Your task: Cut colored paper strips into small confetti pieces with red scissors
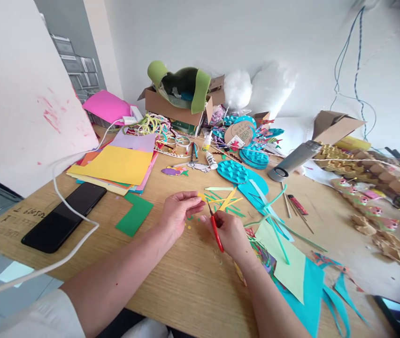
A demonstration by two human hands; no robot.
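Observation:
Between the fingertips of my left hand (179, 211) is a small piece of yellow paper (202, 196). My right hand (231, 234) is closed around red-handled scissors (216, 231), whose blades point up at the yellow piece. Tiny yellow and green snippets (188, 227) lie on the wood below my hands. Just beyond, yellow paper strips (228, 199) cross over thin green strips (235, 211). Left of my left hand lies an L-shaped piece of green paper (134, 216).
A stack of coloured sheets (122, 164) and a black phone (64, 216) with a white cable lie left. Glue bottles (211, 161), a paper fish (174, 171) and blue egg-tray pieces (233, 172) sit ahead. A steel flask (295, 160) lies right; blue paper (302, 298) is at front right.

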